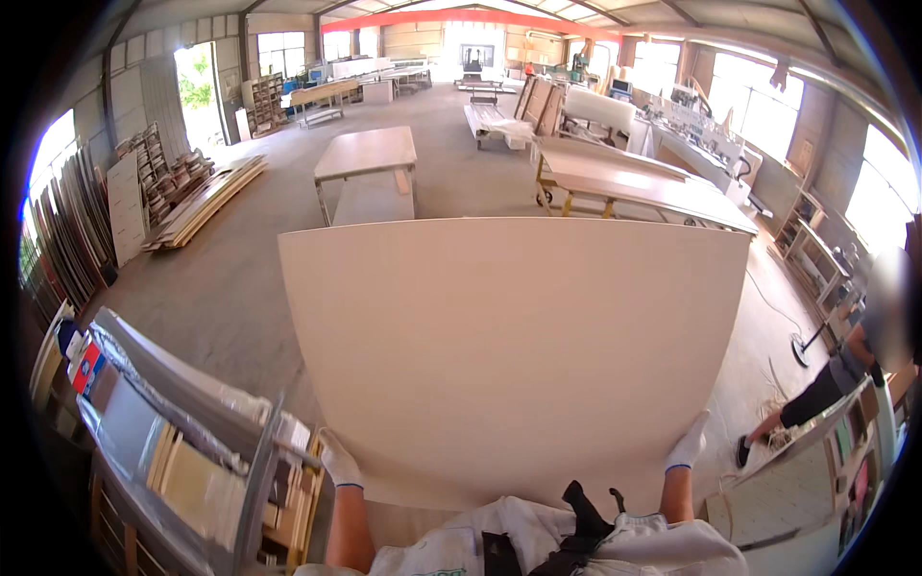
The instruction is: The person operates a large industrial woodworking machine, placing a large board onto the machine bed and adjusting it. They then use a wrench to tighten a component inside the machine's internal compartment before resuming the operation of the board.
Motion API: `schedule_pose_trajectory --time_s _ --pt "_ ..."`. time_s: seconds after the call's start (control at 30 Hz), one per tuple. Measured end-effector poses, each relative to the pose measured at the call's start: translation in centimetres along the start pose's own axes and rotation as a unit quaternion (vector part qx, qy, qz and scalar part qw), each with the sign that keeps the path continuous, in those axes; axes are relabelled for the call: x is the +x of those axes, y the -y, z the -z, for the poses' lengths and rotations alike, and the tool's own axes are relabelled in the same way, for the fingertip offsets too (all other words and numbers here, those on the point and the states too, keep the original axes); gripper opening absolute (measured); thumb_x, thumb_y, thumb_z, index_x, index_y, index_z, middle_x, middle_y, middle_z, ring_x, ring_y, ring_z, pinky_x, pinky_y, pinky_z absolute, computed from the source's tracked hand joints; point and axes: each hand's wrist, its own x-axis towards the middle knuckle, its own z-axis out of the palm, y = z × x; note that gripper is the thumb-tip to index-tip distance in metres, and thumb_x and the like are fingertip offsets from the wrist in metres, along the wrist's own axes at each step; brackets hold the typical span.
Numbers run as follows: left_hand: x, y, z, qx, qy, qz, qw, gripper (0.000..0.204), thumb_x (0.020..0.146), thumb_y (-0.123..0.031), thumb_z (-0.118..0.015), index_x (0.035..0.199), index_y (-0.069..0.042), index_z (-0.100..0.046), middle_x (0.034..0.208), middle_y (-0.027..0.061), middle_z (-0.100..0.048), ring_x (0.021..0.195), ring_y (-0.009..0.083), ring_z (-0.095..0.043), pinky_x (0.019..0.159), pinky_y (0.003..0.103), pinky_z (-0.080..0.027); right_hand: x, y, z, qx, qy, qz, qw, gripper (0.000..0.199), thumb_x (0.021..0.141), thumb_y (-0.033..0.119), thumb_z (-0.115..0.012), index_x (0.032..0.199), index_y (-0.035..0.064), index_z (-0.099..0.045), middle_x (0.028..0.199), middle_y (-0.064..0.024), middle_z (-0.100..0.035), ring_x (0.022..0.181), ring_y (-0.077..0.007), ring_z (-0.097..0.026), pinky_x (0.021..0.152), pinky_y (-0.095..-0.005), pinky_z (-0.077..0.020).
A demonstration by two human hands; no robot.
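Note:
A large, flat, pale board (pixel 519 336) stretches out in front of my body and fills the middle of the head view. My left hand (pixel 340 459), in a white glove with a blue cuff edge, grips the board's left edge close to me. On the opposite edge, my right hand (pixel 688 444) grips it in a matching glove. The fingers of both hands are partly hidden at the board. Its far edge reaches toward the work tables and covers part of them.
Ahead stand a low table (pixel 367 152) and a long cart (pixel 634 178) bearing panels. Wrapped sheets and wood strips fill a rack (pixel 182 442) at near left. Stacked boards (pixel 206 202) lie on the floor farther left. A person (pixel 836 374) is at the right, beside leaning panels (pixel 778 490).

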Motion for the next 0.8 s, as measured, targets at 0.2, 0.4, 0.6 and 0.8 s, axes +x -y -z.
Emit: schedule_pose_trajectory --time_s 0.2,0.4,0.6,0.8 --pt "16.4 -3.5 -4.5 -0.008 -0.018 -0.042 0.999 0.08 0.106 -0.063 -0.042 0.127 0.011 -0.063 0.111 0.0147 -0.07 0.098 0.0217 -0.065 0.088 0.033 -0.052 1.9 -6.2 -28.7 -0.134 0.107 -0.048 0.984 0.059 0.098 0.067 -0.059 0.071 0.0145 -0.057 0.063 0.0095 -0.042 0.057 -0.0052 -0.034 0.052 -0.0287 -0.0276" --pt "33.2 -0.2 -12.0 -0.205 -0.124 0.068 0.969 0.079 0.105 -0.063 -0.044 0.133 0.008 -0.061 0.121 0.0108 -0.069 0.104 0.0214 -0.066 0.093 0.034 -0.053 -1.8 -15.4 -59.3 -0.153 0.281 0.002 0.947 0.059 0.099 0.064 -0.06 0.064 0.0165 -0.05 0.063 0.0089 -0.04 0.059 -0.006 -0.031 0.053 -0.0301 -0.0252" --pt "55.4 -6.8 -17.1 -0.244 -0.067 0.136 0.958 0.075 0.105 -0.062 -0.047 0.126 0.008 -0.066 0.115 0.0072 -0.071 0.102 0.0182 -0.064 0.091 0.033 -0.052 -7.1 -22.6 -83.2 -0.172 0.31 0.053 0.933 0.056 0.103 0.051 -0.061 0.063 0.0135 -0.053 0.066 0.0101 -0.043 0.064 -0.0045 -0.034 0.056 -0.0266 -0.0266" --pt "79.0 -6.3 -19.8 -0.127 -0.129 0.092 0.979 0.072 0.106 -0.058 -0.047 0.12 0.01 -0.068 0.112 0.0073 -0.071 0.098 0.0167 -0.063 0.089 0.033 -0.051 -15.9 -34.3 -101.6 -0.122 0.303 -0.029 0.945 0.054 0.103 0.05 -0.062 0.067 0.0109 -0.061 0.065 0.0086 -0.05 0.06 -0.0037 -0.04 0.053 -0.0277 -0.0321"
